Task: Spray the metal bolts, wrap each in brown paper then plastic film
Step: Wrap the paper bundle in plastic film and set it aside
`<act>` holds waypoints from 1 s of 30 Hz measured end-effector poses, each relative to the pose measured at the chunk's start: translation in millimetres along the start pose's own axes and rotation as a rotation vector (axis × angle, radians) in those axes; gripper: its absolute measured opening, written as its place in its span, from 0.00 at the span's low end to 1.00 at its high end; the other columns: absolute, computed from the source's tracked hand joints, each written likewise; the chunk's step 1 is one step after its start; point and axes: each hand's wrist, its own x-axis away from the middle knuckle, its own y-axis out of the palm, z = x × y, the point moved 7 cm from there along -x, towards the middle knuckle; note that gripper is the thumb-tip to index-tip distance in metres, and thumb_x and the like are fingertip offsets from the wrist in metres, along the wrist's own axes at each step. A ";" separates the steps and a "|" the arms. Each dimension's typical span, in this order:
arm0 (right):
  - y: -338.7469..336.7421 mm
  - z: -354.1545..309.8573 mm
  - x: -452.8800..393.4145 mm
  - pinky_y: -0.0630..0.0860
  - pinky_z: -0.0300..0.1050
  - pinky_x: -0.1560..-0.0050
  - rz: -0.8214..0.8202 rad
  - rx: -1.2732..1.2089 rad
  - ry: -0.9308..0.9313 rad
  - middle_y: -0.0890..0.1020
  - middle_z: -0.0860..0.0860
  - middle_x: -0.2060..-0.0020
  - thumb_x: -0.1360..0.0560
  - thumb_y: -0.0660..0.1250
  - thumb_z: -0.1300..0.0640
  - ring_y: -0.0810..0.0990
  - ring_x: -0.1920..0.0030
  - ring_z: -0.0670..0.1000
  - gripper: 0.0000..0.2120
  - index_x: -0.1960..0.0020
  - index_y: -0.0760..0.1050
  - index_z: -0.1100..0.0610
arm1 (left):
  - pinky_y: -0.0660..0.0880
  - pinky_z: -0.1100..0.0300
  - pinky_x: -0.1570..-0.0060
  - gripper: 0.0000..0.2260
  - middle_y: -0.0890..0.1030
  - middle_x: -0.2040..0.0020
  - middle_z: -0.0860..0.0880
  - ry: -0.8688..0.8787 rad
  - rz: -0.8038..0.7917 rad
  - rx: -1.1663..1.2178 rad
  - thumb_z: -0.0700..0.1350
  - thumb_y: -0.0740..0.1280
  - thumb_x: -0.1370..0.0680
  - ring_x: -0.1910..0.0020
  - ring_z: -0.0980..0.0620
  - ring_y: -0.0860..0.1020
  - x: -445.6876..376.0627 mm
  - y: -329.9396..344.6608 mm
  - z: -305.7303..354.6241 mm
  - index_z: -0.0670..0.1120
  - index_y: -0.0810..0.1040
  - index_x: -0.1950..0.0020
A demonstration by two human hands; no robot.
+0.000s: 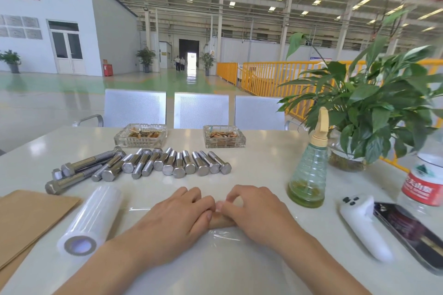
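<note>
Gripping now: both hands meet over a brown-paper bundle lying near the table's front edge.
Left hand: fingers curled down over the bundle's left end, thumb tucked against it, holding it.
Right hand: fingertips bent and pinching at the bundle's top, thumb touching the left hand's fingers.
Plastic film sheet: clear, spread flat under the bundle and both hands, wrinkled just beside the wrists.
Film roll: left of the hands, lying on its side, beside the brown paper sheets.
Bolts: unwrapped, in a row farther back, larger ones to the left.
Spray bottle: upright, right of the hands, well apart.
</note>
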 end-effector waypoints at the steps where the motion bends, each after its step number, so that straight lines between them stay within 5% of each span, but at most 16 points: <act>1: -8.2 3.8 -1.0 0.75 0.48 0.51 0.008 -0.076 0.022 0.82 0.46 0.56 0.25 0.61 0.31 0.79 0.52 0.50 0.18 0.52 0.79 0.43 | 0.71 0.56 0.48 0.14 0.68 0.50 0.58 0.009 0.000 0.008 0.60 0.44 0.18 0.49 0.57 0.66 0.0 -0.2 0.0 0.61 0.67 0.42; 4: -43.2 20.8 -5.4 0.80 0.50 0.47 0.079 0.025 0.080 0.84 0.51 0.53 0.20 0.61 0.42 0.82 0.50 0.55 0.12 0.50 0.80 0.45 | 0.71 0.56 0.47 0.11 0.68 0.49 0.59 0.030 0.006 0.034 0.58 0.48 0.15 0.49 0.57 0.67 0.8 0.0 0.0 0.61 0.68 0.41; 8: -59.0 42.6 -4.5 0.75 0.46 0.46 -0.080 0.504 0.169 0.79 0.50 0.43 0.22 0.61 0.53 0.79 0.42 0.57 0.12 0.40 0.78 0.49 | 0.71 0.56 0.48 0.09 0.68 0.50 0.58 0.021 -0.002 0.053 0.58 0.49 0.15 0.49 0.58 0.67 1.3 0.1 -1.2 0.61 0.67 0.42; 11: -53.6 46.2 -2.4 0.67 0.44 0.55 -0.173 0.669 0.164 0.75 0.48 0.52 0.23 0.63 0.54 0.74 0.51 0.55 0.05 0.49 0.75 0.51 | 0.71 0.56 0.48 0.09 0.68 0.51 0.58 0.015 -0.007 0.067 0.57 0.49 0.15 0.49 0.58 0.67 2.0 -0.2 -0.1 0.61 0.67 0.42; 15: -55.0 44.6 -1.6 0.65 0.45 0.53 -0.215 0.745 0.208 0.70 0.48 0.57 0.24 0.65 0.55 0.71 0.51 0.55 0.04 0.52 0.70 0.50 | 0.70 0.57 0.48 0.07 0.69 0.52 0.59 0.006 0.019 0.082 0.57 0.50 0.16 0.50 0.59 0.67 3.2 -4.3 1.6 0.60 0.66 0.45; 20: -68.1 45.3 -4.3 0.72 0.44 0.54 -0.195 0.560 0.283 0.76 0.47 0.56 0.25 0.64 0.52 0.78 0.52 0.54 0.04 0.53 0.74 0.52 | 0.68 0.60 0.52 0.08 0.71 0.55 0.60 -0.084 0.062 0.179 0.59 0.54 0.17 0.50 0.61 0.67 4.4 -9.1 -3.5 0.57 0.65 0.51; 24: -67.1 52.5 -5.4 0.83 0.50 0.59 -0.218 0.091 0.344 0.87 0.56 0.58 0.23 0.65 0.53 0.85 0.60 0.58 0.12 0.51 0.79 0.62 | 0.68 0.60 0.50 0.08 0.70 0.51 0.60 -0.101 0.067 0.175 0.60 0.54 0.17 0.48 0.60 0.66 4.0 -9.0 -2.2 0.59 0.66 0.50; 26: -55.4 54.3 -2.2 0.78 0.48 0.67 -0.269 -0.074 0.390 0.83 0.57 0.64 0.23 0.68 0.55 0.79 0.69 0.57 0.10 0.54 0.76 0.63 | 0.70 0.58 0.46 0.09 0.68 0.50 0.60 -0.113 0.057 0.188 0.61 0.54 0.17 0.46 0.60 0.66 4.1 -8.5 -4.1 0.59 0.69 0.49; 30: -53.8 63.8 -2.8 0.72 0.41 0.69 -0.153 -0.163 0.395 0.79 0.57 0.68 0.25 0.71 0.62 0.76 0.69 0.56 0.06 0.55 0.81 0.66 | 0.71 0.59 0.44 0.11 0.67 0.48 0.61 -0.140 0.054 0.240 0.63 0.59 0.19 0.44 0.60 0.66 5.6 -11.3 -7.3 0.62 0.77 0.44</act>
